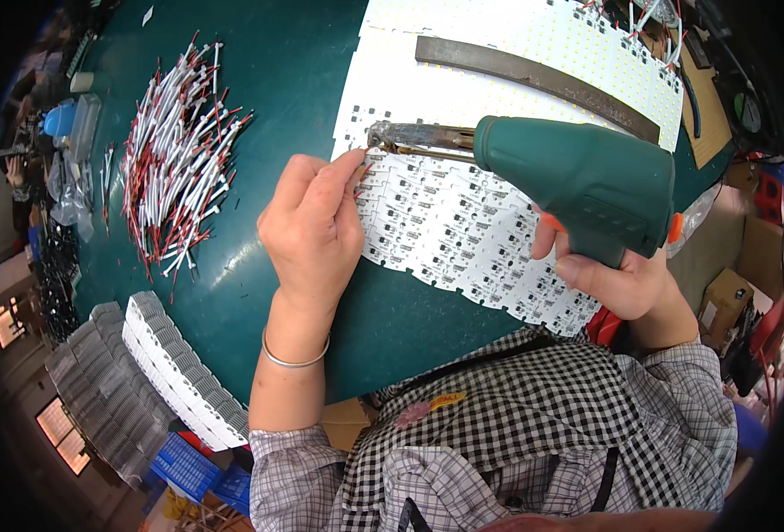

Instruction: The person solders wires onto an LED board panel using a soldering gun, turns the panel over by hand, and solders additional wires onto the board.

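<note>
Pinching a thin red-and-white wire end (pixel 362 168), the left hand (pixel 314 229) steadies it on the white panel of small circuit boards (pixel 463 232) at the metal tip; the right hand (pixel 618 275), at three o'clock, grips the green pistol-shaped soldering gun (pixel 578 182). Judging by the loose heap of red-and-white wire leads (pixel 177 151) at ten o'clock, much remains.

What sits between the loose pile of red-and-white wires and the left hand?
Only bare green table separates the wire pile from the left hand, seen in the head view.
</note>
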Tool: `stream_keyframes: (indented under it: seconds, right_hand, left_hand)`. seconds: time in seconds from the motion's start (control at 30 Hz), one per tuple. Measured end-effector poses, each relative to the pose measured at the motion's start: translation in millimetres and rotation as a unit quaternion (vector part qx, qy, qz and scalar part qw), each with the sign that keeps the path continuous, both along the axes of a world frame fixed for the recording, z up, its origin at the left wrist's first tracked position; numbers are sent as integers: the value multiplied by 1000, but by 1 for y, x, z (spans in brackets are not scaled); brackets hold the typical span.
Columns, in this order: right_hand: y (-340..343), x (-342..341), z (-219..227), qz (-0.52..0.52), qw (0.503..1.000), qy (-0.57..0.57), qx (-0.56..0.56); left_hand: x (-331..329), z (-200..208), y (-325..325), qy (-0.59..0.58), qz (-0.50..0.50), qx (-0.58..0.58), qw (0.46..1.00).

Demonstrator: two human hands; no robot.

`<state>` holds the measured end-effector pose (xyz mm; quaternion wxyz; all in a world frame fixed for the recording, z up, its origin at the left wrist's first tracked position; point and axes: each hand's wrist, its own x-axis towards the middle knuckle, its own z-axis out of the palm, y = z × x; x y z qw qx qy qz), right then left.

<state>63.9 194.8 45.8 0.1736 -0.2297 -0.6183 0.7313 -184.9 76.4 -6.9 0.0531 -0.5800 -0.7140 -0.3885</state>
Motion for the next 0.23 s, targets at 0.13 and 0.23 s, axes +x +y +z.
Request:
stream_keyframes:
  seconds: [0.13, 0.23]
  right_hand:
    - [6, 1, -7, 47, 995, 25, 84]
    - [3, 5, -8, 41, 997, -15, 67]
  left_hand:
    - [0, 0, -1, 15, -3, 0, 1000]
    - [0, 0, -2, 22, -3, -8, 1000]
